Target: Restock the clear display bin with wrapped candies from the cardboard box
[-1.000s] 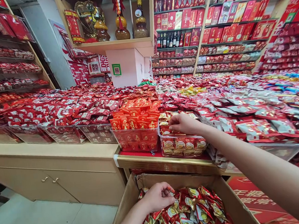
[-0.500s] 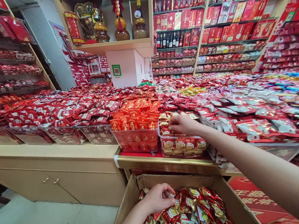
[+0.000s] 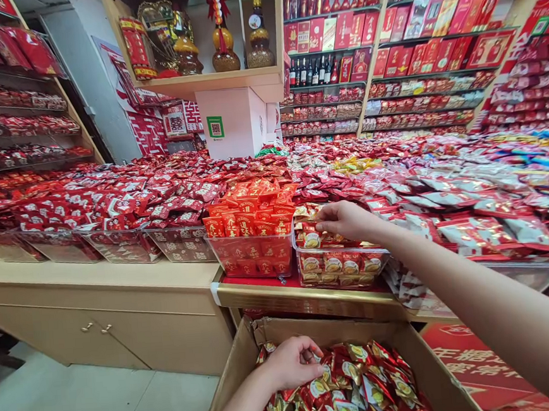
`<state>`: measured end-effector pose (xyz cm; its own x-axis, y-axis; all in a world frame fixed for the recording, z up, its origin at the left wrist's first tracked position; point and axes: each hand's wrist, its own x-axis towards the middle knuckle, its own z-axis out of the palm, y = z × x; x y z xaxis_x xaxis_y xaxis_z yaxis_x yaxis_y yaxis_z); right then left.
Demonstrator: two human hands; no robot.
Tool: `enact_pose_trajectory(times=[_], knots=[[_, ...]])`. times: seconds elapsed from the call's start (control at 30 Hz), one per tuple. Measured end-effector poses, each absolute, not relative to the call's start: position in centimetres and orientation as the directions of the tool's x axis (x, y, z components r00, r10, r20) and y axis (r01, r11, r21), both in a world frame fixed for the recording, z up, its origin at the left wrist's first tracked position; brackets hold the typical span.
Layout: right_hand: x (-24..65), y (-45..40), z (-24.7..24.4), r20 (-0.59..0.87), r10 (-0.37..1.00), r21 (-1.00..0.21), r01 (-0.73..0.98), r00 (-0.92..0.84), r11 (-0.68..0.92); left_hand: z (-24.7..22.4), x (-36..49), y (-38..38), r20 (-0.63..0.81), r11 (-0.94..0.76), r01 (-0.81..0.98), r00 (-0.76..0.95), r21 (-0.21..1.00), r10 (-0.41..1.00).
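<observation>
My right hand is over a clear plastic bin of red and gold durian candy packets. Its fingers are pinched at the edge of one upright candy packet in the bin's top layer. Lower down, my left hand is curled just above a heap of loose red and gold candy packets in an open cardboard box. Thumb and fingers come close together there; whatever they hold, if anything, is hidden.
A clear bin of orange-red packets stands left of the durian bin, and a wide pile of white and red packets lies to the right. A gold-edged ledge runs above the box. Cabinet doors are at left.
My right hand has shifted slightly right and up over the bin, and more of the packet at its fingertips shows. My left hand stays almost still.
</observation>
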<state>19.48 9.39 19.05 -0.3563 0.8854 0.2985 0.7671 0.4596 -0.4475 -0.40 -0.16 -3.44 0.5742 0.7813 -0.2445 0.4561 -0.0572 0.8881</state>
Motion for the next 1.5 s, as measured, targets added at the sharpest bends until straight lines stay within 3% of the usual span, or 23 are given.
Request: enact_pose_trajectory(times=[0.4,0.6,0.8,0.93,1.03,1.1,1.17,1.27,1.37,1.5], knots=[[18.7,9.3,18.7,0.107,0.903,-0.477,0.775,-0.416,0.413,-3.5,-0.6,-0.1,-0.271,-0.061,0.483,0.587,0.873,0.763],[18.6,9.4,18.5,0.168,0.911,-0.513,0.756,-0.376,0.407,-3.2,-0.5,-0.2,-0.305,-0.023,0.486,0.583,0.874,0.753],[18.8,9.6,18.1,0.094,0.904,-0.52,0.754,-0.418,0.402,-3.5,-0.5,-0.2,-0.305,-0.059,0.529,0.573,0.847,0.761],[19.4,8.5,19.4,0.211,0.905,-0.497,0.757,-0.37,0.425,-3.3,-0.6,-0.2,-0.314,-0.119,0.609,0.556,0.784,0.769],[19.3,5.3,20.0,0.414,0.872,-0.459,0.767,-0.262,0.448,-2.9,-0.9,-0.2,-0.314,-0.225,0.728,0.525,0.648,0.791],[18.7,2.3,18.6,0.435,0.854,-0.486,0.723,-0.287,0.49,-2.7,-1.2,-0.2,-0.318,-0.273,0.788,0.501,0.551,0.805],[17.8,-0.5,15.1,0.29,0.854,-0.546,0.659,-0.431,0.518,-2.7,-1.4,-0.2,-0.338,-0.286,0.815,0.491,0.504,0.803],[16.4,-2.9,7.0,-0.12,0.781,-0.527,0.706,-0.613,0.473,-3.3,-1.3,-0.2,-0.512,-0.323,0.869,0.484,0.374,0.709],[15.3,-3.2,-0.7,-0.407,0.752,-0.403,0.841,-0.518,0.361,-4.3,-0.5,-0.2,-0.722,-0.463,0.85,0.483,0.251,0.495],[14.5,-3.3,-5.1,-0.531,0.749,-0.272,0.917,-0.396,0.292,-5.9,0.6,-0.3,-0.81,-0.595,0.77,0.491,0.231,0.321]])
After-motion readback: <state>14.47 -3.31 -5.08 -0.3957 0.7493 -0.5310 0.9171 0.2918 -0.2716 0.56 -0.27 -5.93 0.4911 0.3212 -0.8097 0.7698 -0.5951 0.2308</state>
